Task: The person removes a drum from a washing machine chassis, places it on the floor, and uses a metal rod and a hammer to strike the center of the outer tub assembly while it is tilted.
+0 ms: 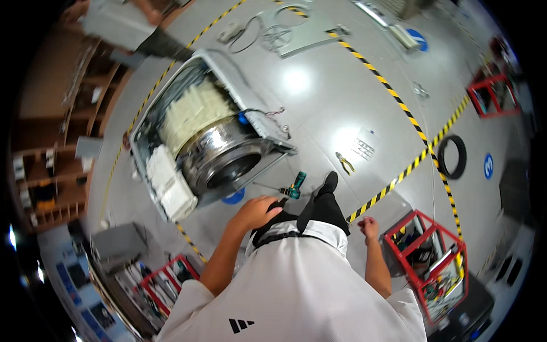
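My left hand (257,214) is at my left thigh, its fingers stretched across the dark trousers, and I see nothing held in it. Out to my right, my right hand (370,227) hangs beside the hip with fingers loosely bent and apart, no object visible in it. Ahead on the left lies an opened washing machine (208,134), its metal drum and round mouth exposed inside a pale cabinet. A green and black cordless drill (295,186) with a long bit lies on the floor before my feet. Yellow-handled pliers (345,164) rest farther right, beside a sheet with small parts (363,147).
A red-framed tool carrier (419,214) stands close on my right; another red tool carrier (171,279) is at lower left. A black rubber ring (453,157) lies beyond the striped floor tape (393,185). A detached panel (310,34) lies far ahead. Another person (122,25) stands far left.
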